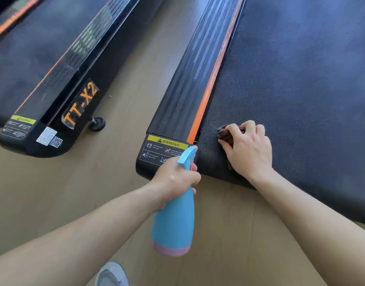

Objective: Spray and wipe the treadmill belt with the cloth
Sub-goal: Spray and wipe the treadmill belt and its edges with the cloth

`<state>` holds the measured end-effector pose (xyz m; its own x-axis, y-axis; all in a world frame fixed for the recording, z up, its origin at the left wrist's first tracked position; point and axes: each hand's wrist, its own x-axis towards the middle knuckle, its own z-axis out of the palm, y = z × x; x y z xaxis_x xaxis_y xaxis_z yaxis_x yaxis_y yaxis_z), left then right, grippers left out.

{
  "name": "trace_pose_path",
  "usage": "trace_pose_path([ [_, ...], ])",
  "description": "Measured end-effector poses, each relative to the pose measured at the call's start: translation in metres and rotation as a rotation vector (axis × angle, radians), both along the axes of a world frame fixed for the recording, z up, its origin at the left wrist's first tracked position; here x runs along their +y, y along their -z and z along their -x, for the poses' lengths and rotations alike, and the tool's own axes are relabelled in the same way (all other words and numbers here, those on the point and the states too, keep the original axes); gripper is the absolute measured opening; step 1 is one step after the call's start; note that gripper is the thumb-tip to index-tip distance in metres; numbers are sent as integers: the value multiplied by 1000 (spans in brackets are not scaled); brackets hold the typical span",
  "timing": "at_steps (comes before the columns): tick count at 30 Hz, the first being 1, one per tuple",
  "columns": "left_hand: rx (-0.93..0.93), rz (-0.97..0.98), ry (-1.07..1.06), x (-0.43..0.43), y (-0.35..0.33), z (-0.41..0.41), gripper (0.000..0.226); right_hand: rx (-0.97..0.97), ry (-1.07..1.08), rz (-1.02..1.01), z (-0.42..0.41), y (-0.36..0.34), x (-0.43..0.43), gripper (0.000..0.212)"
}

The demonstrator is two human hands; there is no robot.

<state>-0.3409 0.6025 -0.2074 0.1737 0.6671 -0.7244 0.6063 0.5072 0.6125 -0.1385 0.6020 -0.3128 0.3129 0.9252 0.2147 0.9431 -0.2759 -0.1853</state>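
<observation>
Down at the rear end of the treadmill, the right hand (247,153) lies on the belt (291,89) with its fingers curled over a bunched dark brown cloth (225,134). The cloth's crumpled folds show past the thumb and fingertips, and it is pressed against the belt close to the left edge. The belt is a broad, matte black sheet with a fine pebbled weave, and it curves down over the end roller near the wrist.

Beside it runs a long black side rail (190,85) ribbed with lengthwise grooves. A glossy orange stripe (210,83) borders the rail on the belt side. On the rail's rounded end cap sits a warning label (167,142) with a yellow header and small white pictograms.

The left hand (173,180) grips the neck of a spray bottle (173,223), fingers wrapped round it below the trigger. The bottle is smooth light blue plastic, tapering upward from a pink base band, with an angular blue nozzle that points toward the belt corner. It hangs in the air over the floor (126,79), which is pale wood-look planks.

To the left stands a second treadmill (43,69) of the same black and orange make, with shiny orange lettering (80,104) on its side and a small round foot (98,123). A pale shoe (111,274) shows at the bottom edge.
</observation>
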Motion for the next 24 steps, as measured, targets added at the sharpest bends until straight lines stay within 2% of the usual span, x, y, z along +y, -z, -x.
trace_pose_path([
  [5, -57, -27, -32, 5, -6, 1, 62, 59, 1, -38, -5, -3, 13, 42],
  [9, -151, -93, -41, 26, -17, -4, 62, 84, 33, 29, -26, -12, 89, 48],
  [13, -188, -126, -13, 49, -22, -5, 51, 119, 30, 95, -28, -13, 137, 60],
  [15, -205, -127, 15, 59, -24, -6, 51, 100, 6, 96, -28, -12, 130, 61],
  [19, -251, -149, 39, 79, -23, -7, 53, 27, -155, 152, -21, -14, 89, 50],
  [22, -286, -136, 32, 92, -19, -2, 41, 8, -290, 98, -2, -11, 46, 51],
  [24, -295, -112, 13, 101, -16, 5, 48, -25, -387, 33, 7, -5, 25, 51],
])
